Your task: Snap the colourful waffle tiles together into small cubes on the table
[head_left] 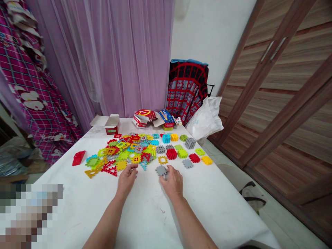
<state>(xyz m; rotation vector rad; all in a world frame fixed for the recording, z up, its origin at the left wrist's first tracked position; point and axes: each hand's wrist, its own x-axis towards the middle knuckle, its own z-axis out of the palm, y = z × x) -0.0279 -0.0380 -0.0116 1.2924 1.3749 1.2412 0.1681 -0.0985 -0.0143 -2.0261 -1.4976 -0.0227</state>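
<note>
A heap of flat plastic interlocking tiles point(124, 152) in red, yellow, green, blue and grey lies on the white table point(145, 211). Small stacks of sorted tiles point(178, 148) stand to the right of the heap. My right hand point(171, 181) rests on the table with its fingertips closed on a grey toothed tile point(160, 170). My left hand point(127, 178) lies beside it, fingers curled loosely at the near edge of the heap, close to a blue tile; I cannot make out anything in it.
A red piece point(78, 157) lies apart at the left. Open cardboard boxes point(150, 118) and a small white box point(111, 124) stand at the table's far edge. A chair draped in red cloth point(187, 88), a white plastic bag point(206, 117) and wooden wardrobe doors point(280, 97) stand beyond.
</note>
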